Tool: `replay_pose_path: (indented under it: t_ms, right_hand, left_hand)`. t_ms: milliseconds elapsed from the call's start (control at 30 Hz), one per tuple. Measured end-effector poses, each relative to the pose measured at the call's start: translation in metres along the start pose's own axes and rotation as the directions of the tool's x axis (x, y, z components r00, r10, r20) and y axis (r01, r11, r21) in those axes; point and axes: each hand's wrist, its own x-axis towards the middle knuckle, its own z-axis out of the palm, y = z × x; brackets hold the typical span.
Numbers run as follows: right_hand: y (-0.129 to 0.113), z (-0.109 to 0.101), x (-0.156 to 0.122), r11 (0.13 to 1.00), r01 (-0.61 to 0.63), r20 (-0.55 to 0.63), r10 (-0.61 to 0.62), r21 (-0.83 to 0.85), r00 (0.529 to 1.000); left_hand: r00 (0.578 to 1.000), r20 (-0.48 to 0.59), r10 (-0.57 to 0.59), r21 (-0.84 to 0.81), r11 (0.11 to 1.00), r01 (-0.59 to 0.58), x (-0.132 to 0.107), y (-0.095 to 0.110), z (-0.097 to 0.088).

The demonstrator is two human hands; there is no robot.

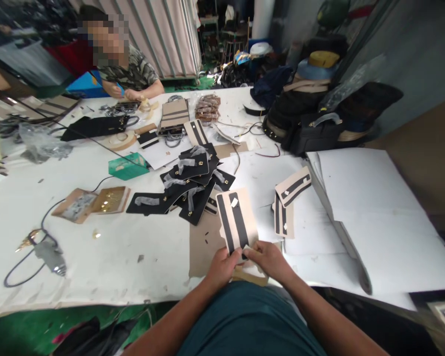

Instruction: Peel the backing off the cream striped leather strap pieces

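A beige panel with two black stripes [247, 213] is held tilted up over the front of the table, a small white patch stuck near the top of one stripe. My left hand [222, 267] grips its lower edge, thumb on the front face. At the lower right corner my right hand [269, 259] is closed, its thumb and finger pinching a small white piece [246, 251] against the stripe's lower end. Just beyond lies a heap of black panels with plastic-wrapped handles [196, 170]. Two more beige striped panels [292, 187] overlap to the right.
On the left are a grey power tool [51, 256] with a cord, a box of gold hardware [111, 199] and a green box [128, 165]. A tape roll [122, 140] lies farther back. White sheets [378, 198] cover the right side. Another person [129, 69] works across the table.
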Motion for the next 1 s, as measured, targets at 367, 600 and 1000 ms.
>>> replay_pose_path:
  t_ms: [367,600,1000]
  right_hand:
    - [-0.019,0.011,0.011,0.97,0.142,-0.227,-0.187,-0.198,0.956]
    - [-0.015,0.017,-0.006,0.91,0.413,0.08,-0.409,-0.038,0.909]
    - [0.008,0.033,-0.003,0.977,0.142,0.111,-0.16,0.157,0.981]
  left_hand:
    - [0.94,-0.261,-0.219,-0.18,0.968,0.175,0.041,0.012,0.012]
    - [0.947,-0.301,-0.112,-0.068,0.993,0.096,0.063,0.001,0.006]
    - [0.892,0.442,0.097,0.133,0.976,-0.172,0.095,0.102,0.063]
